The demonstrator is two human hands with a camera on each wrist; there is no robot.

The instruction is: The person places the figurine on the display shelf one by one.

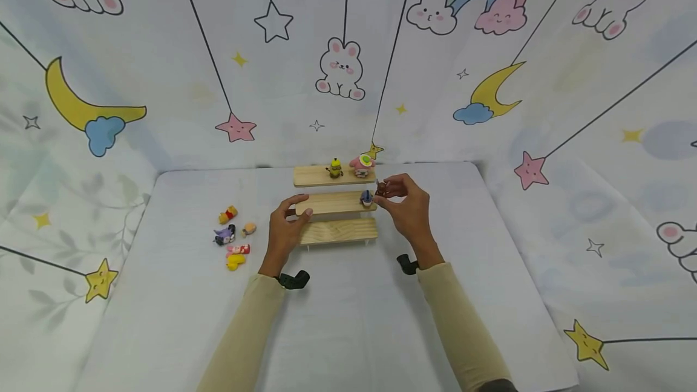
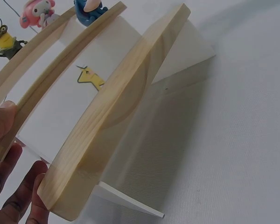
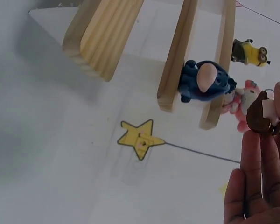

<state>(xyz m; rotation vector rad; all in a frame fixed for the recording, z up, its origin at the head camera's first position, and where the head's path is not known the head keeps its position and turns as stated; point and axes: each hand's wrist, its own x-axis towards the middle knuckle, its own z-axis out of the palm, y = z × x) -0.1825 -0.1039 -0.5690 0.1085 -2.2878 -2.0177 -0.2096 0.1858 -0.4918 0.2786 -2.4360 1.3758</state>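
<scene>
A small three-tier wooden display shelf (image 1: 332, 203) stands on the white-covered table. My left hand (image 1: 284, 231) grips the left end of its middle tier, thumb on top and fingers below. My right hand (image 1: 411, 210) pinches a small brown figurine (image 3: 259, 114) just beyond the shelf's right end, partly covered by the fingers. A blue donkey figurine (image 3: 203, 81) sits at the right end of the middle tier. On the top tier stand a yellow minion figurine (image 1: 335, 168) and a pink hooded figurine (image 1: 362, 165). The front tier (image 2: 107, 102) bears nothing.
Left of the shelf lie several figurines: a yellow-and-red bear (image 1: 228, 215), a purple-and-black one (image 1: 225, 235), a small tan one (image 1: 248, 229), a pink-and-red one (image 1: 238, 250) and a yellow one (image 1: 235, 262). A cartoon-printed cloth (image 1: 294, 89) hangs behind the table.
</scene>
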